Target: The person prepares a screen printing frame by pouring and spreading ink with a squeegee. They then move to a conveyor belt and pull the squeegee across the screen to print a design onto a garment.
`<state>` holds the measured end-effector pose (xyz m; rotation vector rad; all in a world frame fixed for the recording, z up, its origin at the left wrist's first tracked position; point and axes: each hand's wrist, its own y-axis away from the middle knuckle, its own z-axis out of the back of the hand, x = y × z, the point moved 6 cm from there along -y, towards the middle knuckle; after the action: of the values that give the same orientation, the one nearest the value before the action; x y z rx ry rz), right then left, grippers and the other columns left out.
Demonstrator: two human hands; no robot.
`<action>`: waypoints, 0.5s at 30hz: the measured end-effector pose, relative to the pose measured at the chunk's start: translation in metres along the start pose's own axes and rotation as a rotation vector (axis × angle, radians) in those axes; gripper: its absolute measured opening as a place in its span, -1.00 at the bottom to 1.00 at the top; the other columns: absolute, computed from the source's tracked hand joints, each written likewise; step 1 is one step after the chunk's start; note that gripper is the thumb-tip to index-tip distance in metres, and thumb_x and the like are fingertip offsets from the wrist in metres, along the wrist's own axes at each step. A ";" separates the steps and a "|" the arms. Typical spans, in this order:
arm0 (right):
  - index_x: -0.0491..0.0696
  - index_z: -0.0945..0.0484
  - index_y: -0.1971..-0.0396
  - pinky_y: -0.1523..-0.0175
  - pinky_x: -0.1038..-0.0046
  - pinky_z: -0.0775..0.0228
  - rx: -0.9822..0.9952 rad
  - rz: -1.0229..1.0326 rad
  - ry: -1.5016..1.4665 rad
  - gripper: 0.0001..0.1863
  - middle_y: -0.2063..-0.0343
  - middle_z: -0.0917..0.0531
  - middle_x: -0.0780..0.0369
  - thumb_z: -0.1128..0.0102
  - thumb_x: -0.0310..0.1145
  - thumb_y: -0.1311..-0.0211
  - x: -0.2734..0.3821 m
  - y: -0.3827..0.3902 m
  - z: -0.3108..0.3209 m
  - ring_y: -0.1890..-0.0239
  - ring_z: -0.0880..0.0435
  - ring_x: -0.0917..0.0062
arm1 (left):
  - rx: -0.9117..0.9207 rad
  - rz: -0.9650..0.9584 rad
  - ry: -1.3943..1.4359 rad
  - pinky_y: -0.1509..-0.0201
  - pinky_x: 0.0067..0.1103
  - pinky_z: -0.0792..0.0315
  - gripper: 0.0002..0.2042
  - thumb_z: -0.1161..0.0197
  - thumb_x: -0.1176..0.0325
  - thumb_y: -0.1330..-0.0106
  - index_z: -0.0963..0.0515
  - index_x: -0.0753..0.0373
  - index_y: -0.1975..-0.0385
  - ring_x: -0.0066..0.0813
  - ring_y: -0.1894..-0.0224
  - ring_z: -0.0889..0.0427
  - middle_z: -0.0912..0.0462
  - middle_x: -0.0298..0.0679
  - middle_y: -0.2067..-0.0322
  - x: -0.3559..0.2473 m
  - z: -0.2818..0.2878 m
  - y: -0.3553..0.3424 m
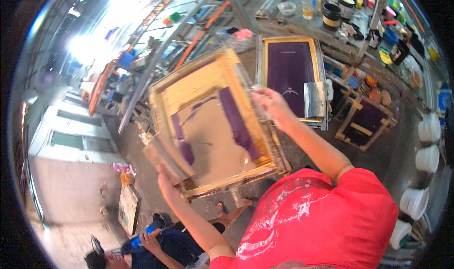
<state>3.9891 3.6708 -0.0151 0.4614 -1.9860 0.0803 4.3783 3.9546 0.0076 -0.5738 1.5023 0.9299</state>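
Head view: both hands hold wooden screen frame (213, 122) tilted at centre frame. Left hand (165, 174) grips lower-left edge, seemingly with squeegee (163, 158); right hand (272, 103) clasps right rail. Step: screen lifted, carried. Next move needs firm two-handed grip, level frame.

Screen frame I'm holding (215, 122): yellow wood, tan mesh with purple streaks.
Second screen (289, 75): I see deep purple mesh, yellow border, faint white design.
Shirt (321, 221): red, white print.
Buckets (428, 158): white.
Paint tubs (332, 14): black, yellow bands.
Small frame (365, 122): yellow wood, purple mesh.
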 end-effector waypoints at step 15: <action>-0.03 -0.62 0.16 0.07 0.64 -0.22 -0.238 0.228 -0.045 -0.79 0.27 -0.64 0.44 -0.25 -0.23 -0.34 -0.002 -0.258 -0.106 0.22 -0.46 0.79 | 0.232 -0.041 -0.024 -0.25 -0.33 -0.45 -0.32 -0.16 -0.07 -0.45 -0.28 0.38 -0.33 -0.22 -0.20 -0.53 -0.50 -0.08 -0.21 -0.108 -0.115 -0.386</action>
<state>4.1718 3.4600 -0.0064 0.0834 -2.0550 -0.0246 4.6389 3.6290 0.0224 -0.4221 1.5454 0.7160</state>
